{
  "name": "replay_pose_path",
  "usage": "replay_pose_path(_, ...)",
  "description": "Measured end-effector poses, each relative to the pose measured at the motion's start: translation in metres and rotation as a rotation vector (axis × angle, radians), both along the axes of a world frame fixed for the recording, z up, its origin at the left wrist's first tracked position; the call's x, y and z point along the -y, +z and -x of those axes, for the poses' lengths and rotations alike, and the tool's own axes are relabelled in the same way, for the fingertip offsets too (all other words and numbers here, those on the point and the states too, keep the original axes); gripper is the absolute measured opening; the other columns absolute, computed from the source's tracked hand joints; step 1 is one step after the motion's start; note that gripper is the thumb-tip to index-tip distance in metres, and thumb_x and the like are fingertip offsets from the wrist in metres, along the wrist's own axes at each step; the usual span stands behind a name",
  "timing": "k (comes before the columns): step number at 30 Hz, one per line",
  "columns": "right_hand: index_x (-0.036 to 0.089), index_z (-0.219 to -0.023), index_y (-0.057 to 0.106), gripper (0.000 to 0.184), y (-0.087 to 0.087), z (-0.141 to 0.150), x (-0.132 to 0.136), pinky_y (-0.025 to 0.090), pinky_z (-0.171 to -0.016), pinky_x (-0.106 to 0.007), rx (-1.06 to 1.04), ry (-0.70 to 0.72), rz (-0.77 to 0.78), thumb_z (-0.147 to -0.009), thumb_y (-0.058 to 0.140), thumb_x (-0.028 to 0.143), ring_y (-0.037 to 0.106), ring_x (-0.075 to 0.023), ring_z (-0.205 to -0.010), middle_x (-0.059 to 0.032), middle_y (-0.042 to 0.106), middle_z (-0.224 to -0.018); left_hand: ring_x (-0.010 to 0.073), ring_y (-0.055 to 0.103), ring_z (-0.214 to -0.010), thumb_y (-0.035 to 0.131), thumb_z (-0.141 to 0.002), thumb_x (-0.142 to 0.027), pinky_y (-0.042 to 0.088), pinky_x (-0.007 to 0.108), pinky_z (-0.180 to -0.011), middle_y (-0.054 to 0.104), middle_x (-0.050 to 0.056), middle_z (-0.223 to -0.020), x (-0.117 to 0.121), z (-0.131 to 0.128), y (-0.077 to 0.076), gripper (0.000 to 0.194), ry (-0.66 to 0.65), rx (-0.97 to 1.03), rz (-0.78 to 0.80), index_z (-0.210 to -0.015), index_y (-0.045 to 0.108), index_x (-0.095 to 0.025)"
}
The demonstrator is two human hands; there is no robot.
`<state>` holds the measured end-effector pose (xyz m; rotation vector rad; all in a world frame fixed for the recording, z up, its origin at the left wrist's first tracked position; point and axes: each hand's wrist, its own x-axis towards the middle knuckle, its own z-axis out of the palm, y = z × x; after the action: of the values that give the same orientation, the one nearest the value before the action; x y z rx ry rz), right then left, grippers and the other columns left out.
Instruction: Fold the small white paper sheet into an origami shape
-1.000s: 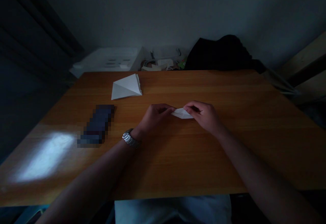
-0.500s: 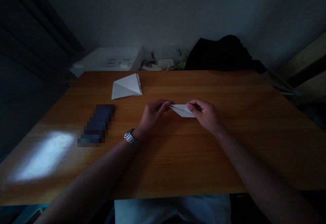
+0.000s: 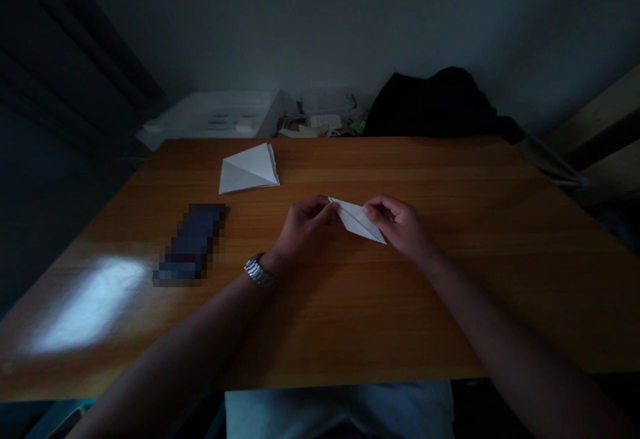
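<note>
A small white piece of folded paper (image 3: 356, 218), shaped like a slanted diamond with a crease along its length, is held between my two hands over the middle of the table. My left hand (image 3: 309, 222) pinches its left edge between thumb and fingers. On the opposite side, my right hand (image 3: 399, 223) grips the upper right edge, the thumb on top. The paper's lower right point sticks out below my right thumb. My fingertips behind the paper are hidden.
The wooden table (image 3: 320, 319) bears a second folded white paper (image 3: 249, 169) at the back left and a pixelated dark, flat object (image 3: 193, 242) nearer me. Beyond the far edge are a white plastic basket (image 3: 225, 109), some cables and a black cloth-like heap (image 3: 430, 106).
The held paper has turned so that its right end points down toward me, and more of its face shows. My hands have shifted only slightly; the other things have stayed put.
</note>
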<state>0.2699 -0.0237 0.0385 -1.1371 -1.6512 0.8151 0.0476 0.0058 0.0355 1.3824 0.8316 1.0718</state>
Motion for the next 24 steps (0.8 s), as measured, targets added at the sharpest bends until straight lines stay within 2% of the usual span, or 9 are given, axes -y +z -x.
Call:
replay_pose_path(6, 0.022, -0.092, 0.068, 0.025, -0.0004, 0.0030, 0.0019, 0.050, -0.074, -0.031, 0.016, 0.066, 0.062, -0.094, 0.065, 0.047, 0.065, -0.0193, -0.081, -0.0033, 0.070, -0.087, 0.0117, 0.064, -0.074, 0.075, -0.087, -0.042, 0.055, 0.024, -0.073, 0.068, 0.003, -0.080, 0.0008, 0.0003, -0.0004, 0.029, -0.017, 0.022, 0.027, -0.089, 0.069, -0.013)
replay_pose_path(12, 0.023, -0.090, 0.069, 0.028, -0.0027, 0.0026, 0.0014, 0.048, -0.069, -0.031, 0.065, 0.053, 0.057, -0.095, 0.062, 0.050, 0.061, -0.0188, -0.076, -0.0025, 0.068, -0.083, 0.0137, 0.066, -0.077, 0.073, -0.088, -0.040, 0.056, 0.026, -0.074, 0.070, 0.005, -0.083, 0.0032, -0.0011, 0.0033, 0.027, -0.012, -0.033, 0.033, -0.089, 0.069, -0.014)
replay_pose_path(17, 0.023, -0.089, 0.069, 0.029, -0.0022, 0.0029, 0.0013, 0.048, -0.066, -0.030, 0.073, 0.031, 0.051, -0.094, 0.064, 0.051, 0.062, -0.0182, -0.073, -0.0022, 0.069, -0.081, 0.0148, 0.067, -0.081, 0.072, -0.089, -0.043, 0.056, 0.025, -0.075, 0.072, 0.006, -0.088, 0.0056, -0.0039, 0.0078, 0.030, -0.031, -0.069, -0.005, -0.095, 0.072, -0.013)
replay_pose_path(24, 0.022, -0.088, 0.070, 0.024, -0.0014, 0.0051, 0.0032, 0.049, -0.069, -0.030, 0.076, 0.051, 0.045, -0.094, 0.065, 0.045, 0.064, -0.0175, -0.075, -0.0014, 0.070, -0.082, 0.0147, 0.066, -0.080, 0.075, -0.087, -0.042, 0.053, 0.024, -0.072, 0.073, 0.007, -0.088, 0.0032, -0.0029, 0.0045, 0.030, -0.020, -0.136, -0.090, -0.091, 0.074, -0.013)
